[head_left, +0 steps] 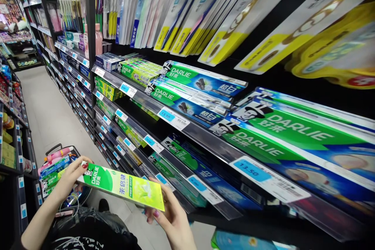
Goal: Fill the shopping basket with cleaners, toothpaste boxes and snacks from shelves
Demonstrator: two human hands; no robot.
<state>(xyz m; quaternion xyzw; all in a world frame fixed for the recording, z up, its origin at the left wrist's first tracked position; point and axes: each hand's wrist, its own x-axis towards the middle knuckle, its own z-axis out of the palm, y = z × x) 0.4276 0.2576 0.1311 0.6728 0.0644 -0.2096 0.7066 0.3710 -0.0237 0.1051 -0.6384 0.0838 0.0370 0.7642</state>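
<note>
Clearly, the toothpaste box (120, 185) is off the shelves and up in the air, in front of the person's body, its printed front turned upward and its length slanting slightly down to the right. The left hand (72, 172) pinches one end, a red-nailed fingertip near the hat-wearing figure on the label; the right hand (172, 209) curls round the other end, its thumb low against the edge. Picking up thus looks done, while putting down is not: the box rests neither on a shelf nor in the basket. Its visible end flap looks unopened, though the far end is hidden by the left hand.

Below and beyond the left hand sits the basket (84, 200), already holding several cartons (51, 179) and a pink tube (60, 152), so some gathering appears finished; how many pieces lie underneath cannot be told. To the right, the upper shelf (205, 134) carries rows of green-and-blue boxes (202, 80) above price tags (174, 118). Toothbrush packs (187, 11) hang higher up.
</note>
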